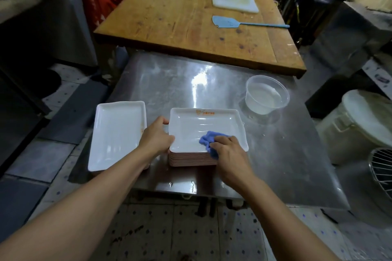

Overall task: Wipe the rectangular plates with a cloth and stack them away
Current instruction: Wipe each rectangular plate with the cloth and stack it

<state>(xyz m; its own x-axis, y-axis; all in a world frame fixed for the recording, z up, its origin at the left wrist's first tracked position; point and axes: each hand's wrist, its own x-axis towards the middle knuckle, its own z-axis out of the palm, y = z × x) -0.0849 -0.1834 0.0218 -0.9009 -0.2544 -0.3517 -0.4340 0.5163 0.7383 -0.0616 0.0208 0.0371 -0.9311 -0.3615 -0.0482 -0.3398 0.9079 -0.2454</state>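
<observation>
On the steel table (169,82) in front of me sits a stack of rectangular plates (193,159), and the top plate (201,127) is white with a small orange mark on its far rim. My right hand (230,153) is curled around a bunched blue cloth (209,141) and presses it onto the near right part of that top plate, with some of the cloth hanging over the near edge. My left hand (157,135) grips the plate's left rim, thumb on top and fingers wrapped around the edge.

Just to the left of the stack lies another white plate (116,133), set at a slight angle near the table's left edge, with a faint reddish smear along its right rim. My left forearm crosses over its near right corner.

Farther back on the right of the steel table stands a clear plastic tub (266,95) with water in it, well apart from the plates. Beyond the steel table is a wooden table (169,17) carrying a white cutting board (235,0) and a light blue spatula (239,23).
</observation>
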